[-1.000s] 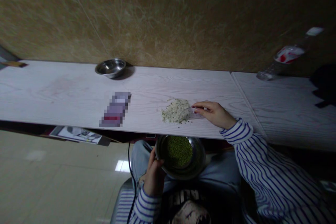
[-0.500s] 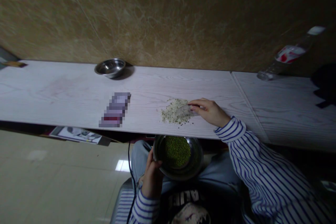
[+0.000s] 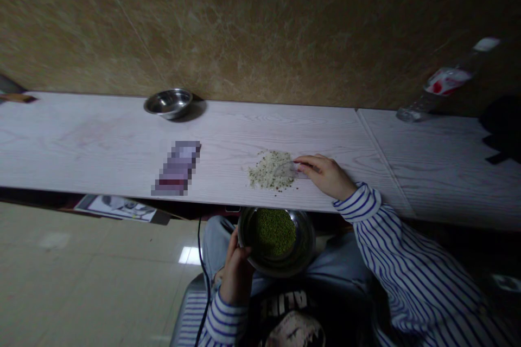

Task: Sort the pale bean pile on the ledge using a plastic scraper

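Observation:
My left hand [image 3: 237, 271] grips the left rim of a steel bowl [image 3: 306, 244] over my lap, just below the table edge. Green mung beans [image 3: 275, 232] cover part of the bowl's inside. Out on the table, my right hand [image 3: 328, 176] pinches a clear plastic spoon [image 3: 284, 168] by its handle. The spoon's head rests in the right part of a pile of white rice-like grains mixed with green beans [image 3: 264, 169]. A few loose beans lie around the pile's lower right edge.
A smaller steel bowl [image 3: 169, 104] stands near the wall at the back left. In front of it lies a blurred-out purple object [image 3: 177, 169]. At the back right is a clear bottle [image 3: 445, 81] beside a dark object [image 3: 502, 127]. A black cable [image 3: 199, 260] hangs on the left.
My right hand and the spoon have shifted slightly left into the pile, and the spoon's head has turned to show more of its face. The left hand and bowl have hardly moved.

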The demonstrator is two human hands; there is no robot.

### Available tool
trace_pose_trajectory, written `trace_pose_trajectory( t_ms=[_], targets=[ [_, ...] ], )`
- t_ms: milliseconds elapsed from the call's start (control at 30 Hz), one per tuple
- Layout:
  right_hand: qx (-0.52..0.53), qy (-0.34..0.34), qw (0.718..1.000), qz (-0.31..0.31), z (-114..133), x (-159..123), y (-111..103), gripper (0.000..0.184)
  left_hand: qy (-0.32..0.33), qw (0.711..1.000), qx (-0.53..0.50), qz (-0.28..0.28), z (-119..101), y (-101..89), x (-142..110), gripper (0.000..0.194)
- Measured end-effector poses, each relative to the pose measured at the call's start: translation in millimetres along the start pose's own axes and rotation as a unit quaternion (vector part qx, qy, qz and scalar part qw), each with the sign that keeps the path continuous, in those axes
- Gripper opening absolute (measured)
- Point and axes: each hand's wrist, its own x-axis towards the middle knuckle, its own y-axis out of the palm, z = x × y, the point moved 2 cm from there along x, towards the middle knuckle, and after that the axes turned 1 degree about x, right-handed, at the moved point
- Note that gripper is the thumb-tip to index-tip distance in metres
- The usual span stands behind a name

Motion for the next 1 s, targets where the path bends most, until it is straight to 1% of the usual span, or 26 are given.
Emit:
trace_pose_trajectory(
  t_ms=[133,367,467,633,733,833,1000],
  targets=[
    [-0.001,0.001,1.000,0.006,3.5,-4.8,1.0,0.026,-0.003,1.000,0.003,-0.005,0.7,0.7,0.0,0.051],
    [0.009,-0.010,1.000,0.018,11.2,-12.2,0.0,0.025,-0.004,1.000,0.017,0.007,2.8,1.2,1.4,0.051],
    [-0.014,0.003,1.000,-0.002,9.3,-15.7,-7.0,0.025,-0.005,1.000,0.019,0.006,2.9,0.2,2.0,0.050],
    [-0.042,0.030,0.998,-0.048,0.4,-28.3,-24.8,0.027,-0.015,1.000,0.024,-0.005,4.5,-2.3,2.6,0.055],
    [-0.052,0.047,0.995,-0.065,-4.4,-37.6,-31.5,0.026,-0.009,1.000,0.025,0.003,6.0,-2.0,3.3,0.053],
    [-0.059,0.063,0.994,-0.068,-7.7,-44.1,-32.3,0.027,-0.002,1.000,0.023,0.012,7.0,-1.1,3.8,0.051],
    [-0.049,0.090,0.992,-0.068,-10.2,-46.6,-26.4,0.030,-0.013,0.999,0.032,0.015,6.1,0.2,2.8,0.052]
  ],
)
